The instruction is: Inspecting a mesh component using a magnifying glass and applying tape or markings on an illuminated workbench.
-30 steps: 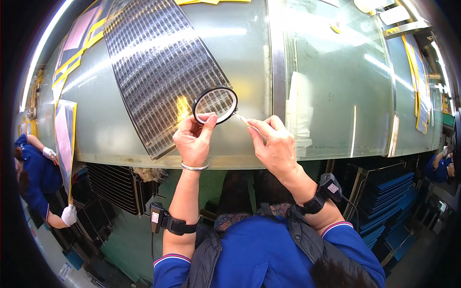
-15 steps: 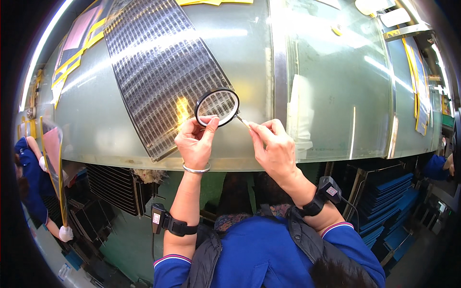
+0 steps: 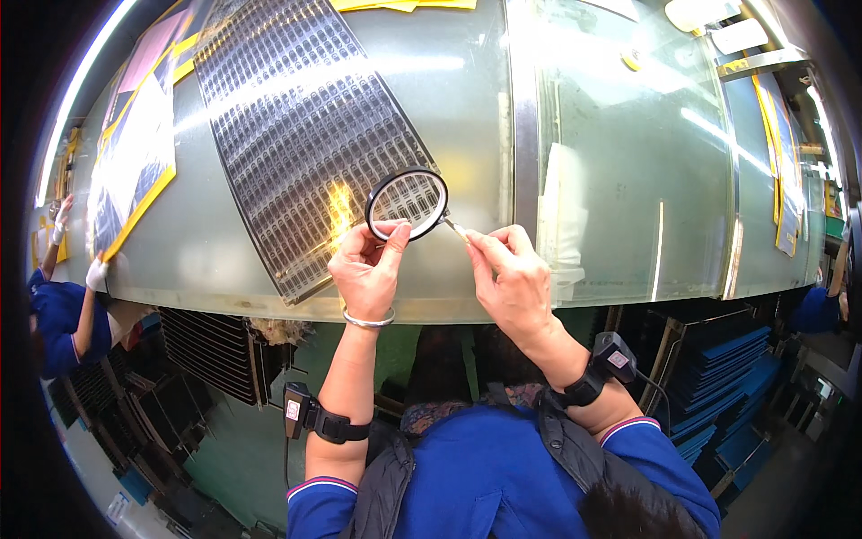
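Observation:
A round magnifying glass (image 3: 427, 199) with a black rim is held over the near right corner of a long dark patterned sheet (image 3: 296, 117). My left hand (image 3: 366, 274) is closed, thumb and fingertips pinching the lower left of the rim and partly covering the lens. From the rim's right side a thin handle runs to my right hand (image 3: 512, 274), whose thumb and fingers are closed on its end. Through the lens, rows of small dark outlines on the sheet show. A bright yellow reflection lies on the sheet beside my left fingers.
The sheet lies on a glass-topped table (image 3: 453, 117). At the left, a co-worker's gloved hand (image 3: 97, 272) holds a yellow-edged panel (image 3: 135, 171). White strips (image 3: 563, 216) lie to the right of a metal divider (image 3: 524, 117). Below the table are racks, and stacked blue sheets (image 3: 718, 368).
The co-worker at the left has brought the yellow-edged panel from upright beside the table to lying over its left end. My hands and the magnifying glass have hardly moved.

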Available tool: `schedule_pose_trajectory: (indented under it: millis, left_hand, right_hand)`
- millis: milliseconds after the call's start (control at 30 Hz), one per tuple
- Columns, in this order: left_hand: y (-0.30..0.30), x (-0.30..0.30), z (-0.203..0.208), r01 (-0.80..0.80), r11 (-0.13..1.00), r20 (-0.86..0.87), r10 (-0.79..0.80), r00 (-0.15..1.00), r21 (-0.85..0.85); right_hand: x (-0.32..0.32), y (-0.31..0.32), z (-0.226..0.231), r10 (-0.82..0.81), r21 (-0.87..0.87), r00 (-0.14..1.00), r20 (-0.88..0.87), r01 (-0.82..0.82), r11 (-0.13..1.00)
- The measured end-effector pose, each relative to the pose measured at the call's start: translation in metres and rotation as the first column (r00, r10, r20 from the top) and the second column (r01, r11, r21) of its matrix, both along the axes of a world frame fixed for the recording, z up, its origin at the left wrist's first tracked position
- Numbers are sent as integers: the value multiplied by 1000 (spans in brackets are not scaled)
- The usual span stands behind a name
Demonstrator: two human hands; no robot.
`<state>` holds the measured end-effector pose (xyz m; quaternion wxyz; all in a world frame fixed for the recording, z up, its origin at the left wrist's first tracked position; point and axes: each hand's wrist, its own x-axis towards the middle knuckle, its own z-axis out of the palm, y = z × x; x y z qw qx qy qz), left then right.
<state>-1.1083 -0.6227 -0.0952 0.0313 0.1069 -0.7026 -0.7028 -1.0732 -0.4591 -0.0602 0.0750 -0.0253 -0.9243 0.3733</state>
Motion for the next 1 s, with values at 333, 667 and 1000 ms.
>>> schedule_pose_trajectory:
  millis: [333,667,1000]
  left_hand:
    - [-7,0,6,5,995,-5,-5,1000,-96]
    - [-46,52,52,-84,983,84,71,994,164]
    - [-59,136,94,-308,941,99,296,950,139]
  right_hand:
    - [-13,3,-2,-26,-60,1000,-15,25,998]
    - [2,-50,41,-45,431,996,83,4,902]
    - [-18,70,22,131,435,989,-68,-89,896]
